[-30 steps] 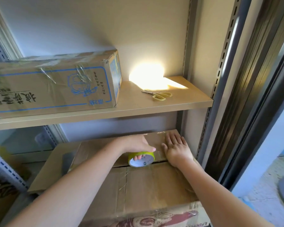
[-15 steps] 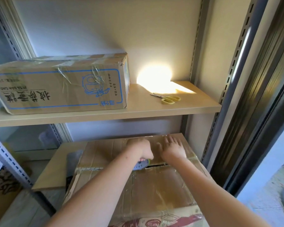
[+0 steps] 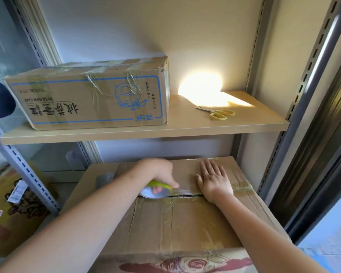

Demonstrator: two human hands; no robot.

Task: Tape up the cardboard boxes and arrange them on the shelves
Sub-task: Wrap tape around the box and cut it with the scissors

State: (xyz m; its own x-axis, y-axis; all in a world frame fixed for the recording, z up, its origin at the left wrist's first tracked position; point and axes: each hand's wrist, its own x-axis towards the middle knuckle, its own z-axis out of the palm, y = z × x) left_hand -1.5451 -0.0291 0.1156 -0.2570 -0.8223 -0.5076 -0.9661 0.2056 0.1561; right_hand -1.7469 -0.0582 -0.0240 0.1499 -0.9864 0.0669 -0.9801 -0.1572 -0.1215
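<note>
Storage corner, prob. home or small stockroom: slotted metal uprights [image 3: 311, 62] at right of frame w/ wood shelf [image 3: 185, 128] across centre, taped cardboard box [image 3: 91, 99] upper left, more cartons [image 3: 10, 209] lower left, painted wall behind.

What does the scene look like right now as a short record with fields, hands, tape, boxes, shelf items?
left hand: grips the tape roll at the seam of the lower box
right hand: flat on the lower box, fingers spread, just past the seam
seam: still gaping between the hands, taped to the right of the right hand
upper shelf: taped box with blue print on the left, scissors on the right
scissors: yellow handles, lying flat, untouched
</note>
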